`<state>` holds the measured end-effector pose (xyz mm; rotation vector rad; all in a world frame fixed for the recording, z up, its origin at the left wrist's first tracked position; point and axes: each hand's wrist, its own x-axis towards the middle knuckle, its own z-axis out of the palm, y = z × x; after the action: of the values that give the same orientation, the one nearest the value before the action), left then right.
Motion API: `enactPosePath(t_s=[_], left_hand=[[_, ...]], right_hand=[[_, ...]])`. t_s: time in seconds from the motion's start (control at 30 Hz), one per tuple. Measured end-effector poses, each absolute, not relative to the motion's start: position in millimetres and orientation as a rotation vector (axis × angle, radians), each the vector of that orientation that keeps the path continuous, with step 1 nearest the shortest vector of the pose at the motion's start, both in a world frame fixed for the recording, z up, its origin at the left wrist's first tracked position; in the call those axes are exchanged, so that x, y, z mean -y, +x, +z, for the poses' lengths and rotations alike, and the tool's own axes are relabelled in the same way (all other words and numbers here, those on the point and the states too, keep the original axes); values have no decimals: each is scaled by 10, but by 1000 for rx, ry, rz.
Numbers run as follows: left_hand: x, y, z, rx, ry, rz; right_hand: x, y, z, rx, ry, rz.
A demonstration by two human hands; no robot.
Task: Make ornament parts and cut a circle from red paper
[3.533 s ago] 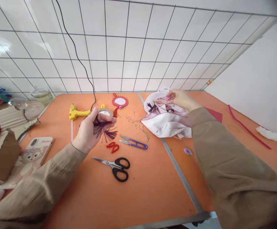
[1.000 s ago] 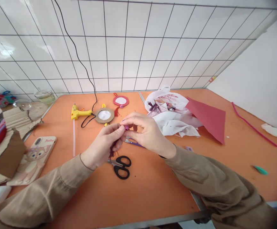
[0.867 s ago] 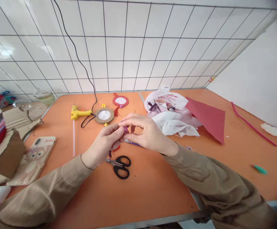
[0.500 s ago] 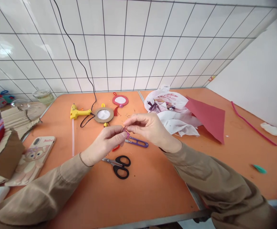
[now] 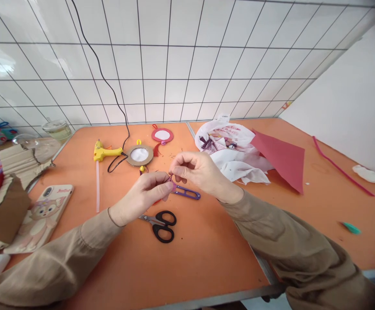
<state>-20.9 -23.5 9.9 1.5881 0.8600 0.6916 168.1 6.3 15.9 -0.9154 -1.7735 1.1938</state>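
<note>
My left hand (image 5: 148,189) pinches a small pink piece (image 5: 174,186) between thumb and fingers; most of it is hidden, so whether it is a bell I cannot tell. A thin dark red thread (image 5: 171,176) rises from it to my right hand (image 5: 200,174), whose thumb and forefinger are pressed together on the thread. Just beneath the hands lie purple thread snips (image 5: 189,193), their blades partly covered. Closer to me are black-handled scissors (image 5: 164,226). Beyond my left hand rests a cardboard ring (image 5: 131,158) with a white centre, a yellow loop and a yellow bell (image 5: 142,168).
Farther back lies a red ring (image 5: 169,136) with a tassel. A yellow glue gun (image 5: 108,153) with its cord, a phone (image 5: 43,215) and torn cardboard (image 5: 8,211) are leftward. Rightward are a white plastic bag (image 5: 229,165), red sheet (image 5: 282,161) and pink pipe cleaner (image 5: 342,170).
My right hand has shifted slightly down, its fingers more curled at the thread. My left hand keeps its pinch almost in place. The view has turned very slightly.
</note>
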Motion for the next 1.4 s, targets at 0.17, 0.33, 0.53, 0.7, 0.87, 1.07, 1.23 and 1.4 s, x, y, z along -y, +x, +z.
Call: enactPosePath(t_s=[0.17,0.33,0.53,0.7,0.87,1.07,1.23,1.4], left_hand=[[225,-179,96,-852,1620,691],[226,-170,118,-889,1605,661],[239,-166,127,-826,1568,667],[219,-157,37,-855,1550,618],[187,-152,-6,-839,1506,646],[162,-165,18,-863,1224,699],[123,-169,57,-846,853,762],[83,-198,88,-912,726,867]], right_hand=[[-66,1674,113,1766,-850,1211],[-39,1673,63,1733,-741,1288],[-19,1657,-3,1720,-574,1357],[-37,1658,51,1569,-510,1440],[-20,1776,281,1411,-628,1314],[20,1886,464,1426,-816,1275],[-12,1855,419,1378,-829,1529],[-8,1877,462,1354,-777,1693]])
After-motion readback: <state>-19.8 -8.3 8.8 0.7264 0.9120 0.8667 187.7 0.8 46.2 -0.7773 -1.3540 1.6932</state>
